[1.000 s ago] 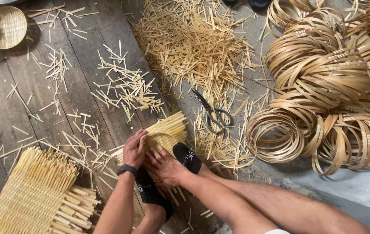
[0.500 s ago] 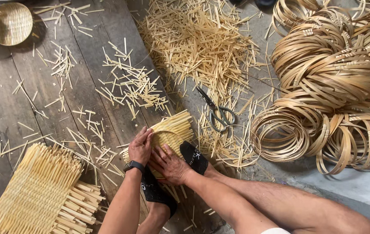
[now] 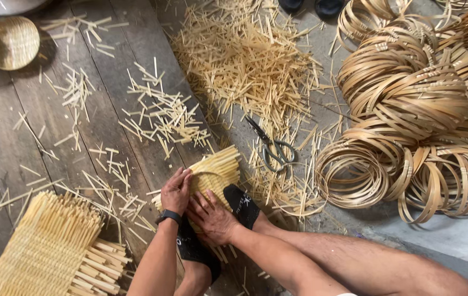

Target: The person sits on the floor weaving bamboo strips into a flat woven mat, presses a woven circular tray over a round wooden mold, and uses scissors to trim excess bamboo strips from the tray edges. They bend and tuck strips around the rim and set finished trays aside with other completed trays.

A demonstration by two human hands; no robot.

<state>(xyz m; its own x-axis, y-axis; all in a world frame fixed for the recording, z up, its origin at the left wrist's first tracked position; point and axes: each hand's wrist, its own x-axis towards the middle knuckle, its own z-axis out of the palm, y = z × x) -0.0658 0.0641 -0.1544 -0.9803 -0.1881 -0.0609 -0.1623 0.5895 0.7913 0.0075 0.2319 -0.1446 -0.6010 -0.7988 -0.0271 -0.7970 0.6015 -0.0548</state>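
Farthest to the left of the left hand (image 3: 176,192), up by the frame's corner, sits a small round woven basket (image 3: 10,43); nearer, down and to the left of that hand, lies a stack of finished woven mats (image 3: 42,252) on the plank floor (image 3: 80,137). The left hand itself lies flat, fingers spread, pressing the left edge of the bamboo mat (image 3: 215,172) in work — no grasp, just weight. Just to its right the right hand (image 3: 212,216) does likewise, open and palm down on the mat's near part, holding nothing. A foot in a black sandal (image 3: 242,204) pins the mat just right of the right hand.

The step appears to be bedding the strips flat and tight. It would go best with both palms kept low and even, pushing the strips together against the foot's hold — lifting either side would likely let the weave spring apart.

Up and to the right of the right hand lie scissors (image 3: 272,145) amid loose bamboo offcuts (image 3: 245,60); well to the right, a heap of coiled bamboo rings (image 3: 415,104).
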